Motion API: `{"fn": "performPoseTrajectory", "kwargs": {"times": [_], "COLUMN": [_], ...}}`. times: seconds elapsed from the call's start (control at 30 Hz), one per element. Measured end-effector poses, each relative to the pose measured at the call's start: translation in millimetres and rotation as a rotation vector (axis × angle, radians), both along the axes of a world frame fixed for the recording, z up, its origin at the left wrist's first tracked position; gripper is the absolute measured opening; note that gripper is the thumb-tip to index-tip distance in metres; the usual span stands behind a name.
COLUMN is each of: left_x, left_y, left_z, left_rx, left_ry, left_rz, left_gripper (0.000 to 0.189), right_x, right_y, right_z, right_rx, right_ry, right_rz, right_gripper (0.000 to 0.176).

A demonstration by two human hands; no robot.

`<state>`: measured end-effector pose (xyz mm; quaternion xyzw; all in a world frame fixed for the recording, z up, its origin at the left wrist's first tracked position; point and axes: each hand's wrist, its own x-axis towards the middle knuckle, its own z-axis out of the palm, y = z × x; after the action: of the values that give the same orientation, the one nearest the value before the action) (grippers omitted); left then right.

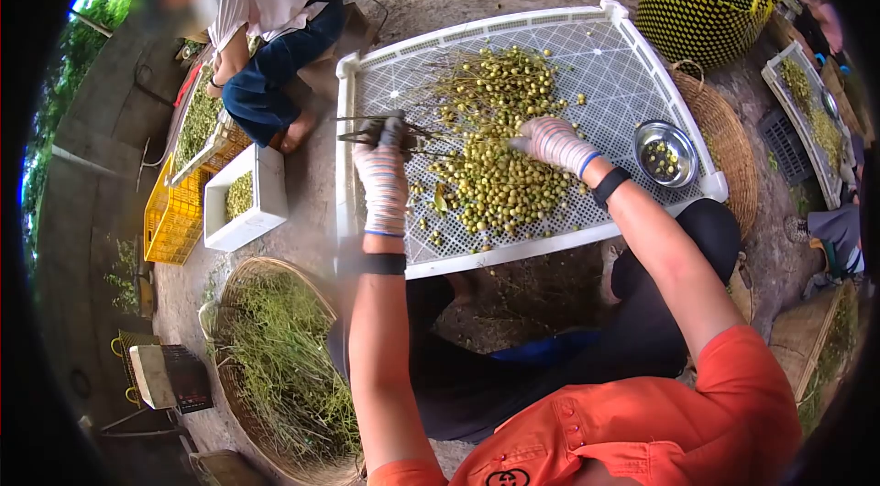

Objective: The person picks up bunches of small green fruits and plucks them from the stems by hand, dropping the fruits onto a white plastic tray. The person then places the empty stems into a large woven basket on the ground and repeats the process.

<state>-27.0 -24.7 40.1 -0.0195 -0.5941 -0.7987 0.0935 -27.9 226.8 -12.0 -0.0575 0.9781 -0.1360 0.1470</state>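
Observation:
A heap of small round yellow-green fruits (509, 179), with thin stalks among them, lies on a white mesh tray (605, 87). My left hand (379, 160), in a striped glove with dark fingertips, is closed around a bunch of thin brown stems (424, 132) at the tray's left side. The stem ends stick out left of the fist, and the other ends run toward the heap. My right hand (555, 144), gloved the same way, rests at the heap's right side. Its fingers are bent and pressed together against the fruits; what lies between them is hidden.
A metal bowl (665, 154) holding a few fruits stands on the tray's right. A round basket of green stems (284, 358) is at lower left. White (266, 215) and yellow (172, 220) crates stand left, near a seated person (266, 27). A black-yellow woven bag (701, 5) is upper right.

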Motion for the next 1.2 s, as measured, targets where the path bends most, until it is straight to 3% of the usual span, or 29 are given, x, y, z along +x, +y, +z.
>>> {"fn": "performPoseTrajectory", "kwargs": {"times": [0.07,0.13,0.2,0.27,0.33,0.4,0.47,0.6,0.73,0.8,0.87,0.9,0.93,1.0,1.03,1.07,1.13,1.17,1.2], "left_x": [-1,0,-1,-1,1,3,3,2,-2,-5,-12,-12,-10,-18,-16,-16,-16,-7,-8], "left_y": [-7,-6,-3,4,15,18,10,-4,5,2,0,-4,-5,-14,-22,-32,-41,-40,-37], "left_z": [11,13,6,2,2,5,0,2,-12,-17,-25,-25,-22,-21,-16,-15,-3,-5,-5], "left_rx": [-0.043,-0.063,-0.051,-0.036,0.029,0.046,0.121,0.076,0.192,0.165,0.159,0.077,0.122,0.131,0.173,-0.089,-0.079,0.135,0.137], "left_ry": [-0.02,-0.035,-0.045,-0.045,-0.075,-0.049,-0.029,-0.072,-0.043,-0.029,-0.08,-0.019,-0.068,-0.086,-0.029,-0.087,-0.091,-0.109,-0.107], "left_rz": [0.037,0.069,0.064,0.052,0.114,0.144,0.061,0.2,0.244,0.223,0.388,0.367,0.369,0.456,0.429,0.538,0.394,0.321,0.323], "left_gripper": [0.011,0.011,0.011,0.011,0.011,0.011,0.01,0.008,0.01,0.011,0.01,0.01,0.009,0.008,0.011,0.014,0.017,0.016,0.016], "right_x": [-5,1,12,18,17,14,11,13,20,18,20,13,12,11,15,21,15,14,12], "right_y": [10,-5,-23,-47,-74,-89,-89,-71,-58,-56,-54,-51,-45,-30,-24,-17,-9,-4,1], "right_z": [-14,20,39,49,36,25,-4,-26,-18,-16,-8,-32,-36,-44,-35,-26,-13,-11,-8], "right_rx": [-0.026,-0.004,-0.395,-0.399,-0.215,-0.241,-0.342,-0.351,-0.181,-0.173,-0.17,-0.297,-0.296,-0.154,-0.09,-0.015,0.02,-0.023,-0.065], "right_ry": [0.121,0.122,0.357,0.454,0.48,0.272,0.425,0.598,0.306,0.329,0.284,0.513,0.515,0.451,0.344,0.142,0.058,0.194,0.331], "right_rz": [0.126,0.078,0.194,0.319,0.33,0.232,0.323,0.425,0.241,0.253,0.248,0.348,0.342,0.395,0.308,0.139,0.088,0.099,0.111], "right_gripper": [0.031,0.037,0.039,0.044,0.038,0.029,0.021,0.027,0.026,0.031,0.029,0.027,0.027,0.026,0.026,0.026,0.028,0.029,0.031]}}
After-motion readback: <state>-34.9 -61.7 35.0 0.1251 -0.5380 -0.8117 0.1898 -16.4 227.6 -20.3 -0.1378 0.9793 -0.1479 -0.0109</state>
